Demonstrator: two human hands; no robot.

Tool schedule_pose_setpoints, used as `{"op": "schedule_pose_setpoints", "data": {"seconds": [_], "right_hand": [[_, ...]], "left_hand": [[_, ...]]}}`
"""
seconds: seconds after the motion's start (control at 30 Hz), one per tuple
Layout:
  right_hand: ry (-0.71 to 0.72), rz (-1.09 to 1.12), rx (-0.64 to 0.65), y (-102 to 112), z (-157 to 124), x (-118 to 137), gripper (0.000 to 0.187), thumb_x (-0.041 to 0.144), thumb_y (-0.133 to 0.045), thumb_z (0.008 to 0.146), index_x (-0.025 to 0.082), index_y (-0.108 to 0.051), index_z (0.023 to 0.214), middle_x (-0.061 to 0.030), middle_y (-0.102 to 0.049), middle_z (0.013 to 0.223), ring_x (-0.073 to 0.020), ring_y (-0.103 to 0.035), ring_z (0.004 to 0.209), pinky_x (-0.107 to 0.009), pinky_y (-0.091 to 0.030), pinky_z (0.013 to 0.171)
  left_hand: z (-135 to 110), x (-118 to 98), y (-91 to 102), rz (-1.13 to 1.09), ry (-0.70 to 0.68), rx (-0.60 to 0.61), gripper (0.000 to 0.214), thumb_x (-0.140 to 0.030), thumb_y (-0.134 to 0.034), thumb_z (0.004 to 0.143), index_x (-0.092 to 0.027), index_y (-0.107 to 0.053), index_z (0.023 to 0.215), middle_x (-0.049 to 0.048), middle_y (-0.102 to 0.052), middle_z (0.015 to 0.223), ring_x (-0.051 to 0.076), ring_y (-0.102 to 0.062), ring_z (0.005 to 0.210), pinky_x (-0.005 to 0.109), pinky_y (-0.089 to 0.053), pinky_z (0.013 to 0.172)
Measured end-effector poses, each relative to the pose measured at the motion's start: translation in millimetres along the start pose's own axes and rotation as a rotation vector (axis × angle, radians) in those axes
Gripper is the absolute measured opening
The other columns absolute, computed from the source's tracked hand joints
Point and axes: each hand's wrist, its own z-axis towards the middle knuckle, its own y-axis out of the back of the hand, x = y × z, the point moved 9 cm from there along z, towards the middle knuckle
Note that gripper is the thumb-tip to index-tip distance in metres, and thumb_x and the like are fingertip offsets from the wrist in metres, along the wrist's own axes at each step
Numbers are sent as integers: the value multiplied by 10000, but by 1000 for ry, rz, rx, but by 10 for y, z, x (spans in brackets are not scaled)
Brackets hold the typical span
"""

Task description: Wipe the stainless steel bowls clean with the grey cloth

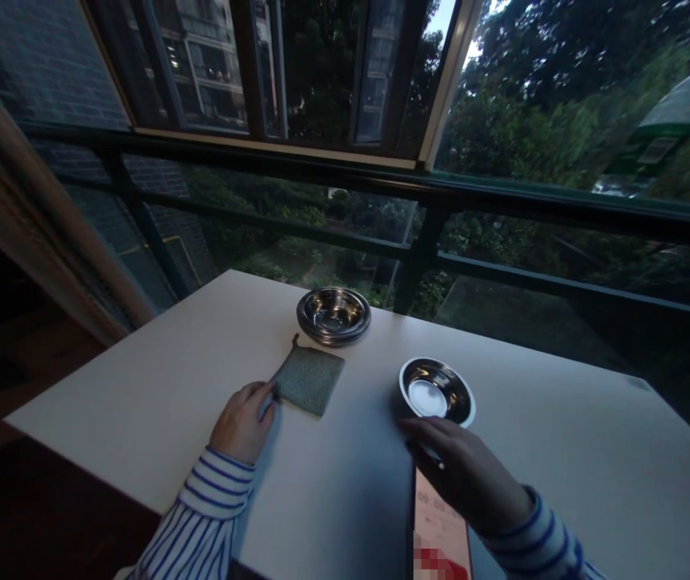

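A grey-green woven dishcloth [310, 380] with a small hanging loop lies flat on the white table. My left hand [241, 423] is at its left corner, fingertips closed on the edge. My right hand [465, 467], fingers stretched out and a little blurred, is at the near rim of a single shiny metal bowl [429, 395]. I cannot tell whether it touches the rim. The fingers are not around the bowl. Partly under that hand is a phone [441, 515] with a lit screen. Behind the cloth stands a stack of metal bowls [333, 316].
The white table [157, 379] stands by a window with a dark railing [345, 173]. A plastic bottle with a green label [662, 141] is at the upper right. A curtain [36, 201] hangs on the left.
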Motion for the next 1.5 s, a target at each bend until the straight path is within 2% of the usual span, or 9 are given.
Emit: {"op": "schedule_pose_setpoints", "data": {"seconds": [0.3, 0.6, 0.7, 0.83, 0.93, 1.07, 1.2, 1.37, 1.5], "right_hand": [[164, -348, 233, -516, 619, 519, 161, 161, -458, 784, 189, -565, 902, -57, -622, 849, -198, -545, 790, -306, -388, 653], [183, -324, 186, -706, 939, 533, 418, 249, -543, 742, 171, -448, 1142, -94, -538, 1130, -230, -484, 994, -355, -371, 780], [174, -150, 137, -622, 953, 515, 531, 287, -589, 707, 173, -408, 1193, -101, -510, 1182, -242, -455, 1058, -380, -343, 847], [69, 224, 21, -405, 981, 403, 262, 218, -501, 770, 180, -529, 1028, -68, -616, 940, -188, -548, 874, -317, -386, 775], [-32, 653, -46, -238, 989, 284, 134, 234, -475, 784, 166, -555, 868, -21, -602, 758, -142, -547, 707, -251, -409, 637], [-133, 1120, -100, -76, 953, 158, 162, 291, -539, 753, 147, -561, 824, -6, -591, 740, -136, -540, 713, -239, -403, 628], [-234, 1324, -157, -12, 842, 10, 235, 320, -596, 718, 143, -579, 871, -9, -607, 743, -135, -552, 687, -242, -408, 621], [-283, 1460, -98, -102, 647, -90, 316, 329, -618, 710, 184, -549, 983, -21, -628, 806, -137, -581, 676, -255, -432, 613], [-314, 1436, -152, -80, 511, -198, 345, 340, -643, 684, 187, -557, 981, -25, -636, 791, -146, -592, 682, -249, -439, 593]], "left_hand": [[122, -119, -142, 142, -142, 66, 315, -151, -476, 727, -209, -641, 990, 125, -587, 1135, 260, -539, 1007, 388, -440, 814], [188, -256, -48, -58, -277, 58, 236, -225, -467, 765, -191, -672, 877, 119, -649, 1019, 240, -570, 952, 408, -419, 837], [221, -335, 152, -269, -295, 50, 249, -254, -441, 782, -157, -645, 887, 113, -662, 965, 211, -577, 928, 365, -420, 842], [312, -400, 354, -550, -159, 153, 231, -305, -451, 783, -176, -615, 883, 52, -669, 828, 167, -598, 784, 279, -452, 734], [362, -358, 467, -793, 26, 99, 234, -349, -529, 737, -169, -609, 862, 40, -652, 808, 165, -587, 793, 259, -436, 729], [281, -410, 193, -1302, 267, 253, 468, -400, -594, 681, -165, -502, 1074, 20, -640, 740, 162, -595, 709, 278, -454, 648], [139, -655, -100, -1539, 309, 500, 524, -325, -670, 629, -135, -501, 1087, 49, -664, 768, 169, -611, 688, 309, -462, 671], [155, -724, -144, -1560, 338, 404, 336, -271, -664, 638, -112, -591, 924, 53, -674, 756, 147, -611, 671, 255, -455, 653], [170, -748, -168, -1440, 356, 343, 387, -315, -627, 657, -125, -544, 983, 53, -664, 762, 156, -611, 649, 290, -478, 635]]}}
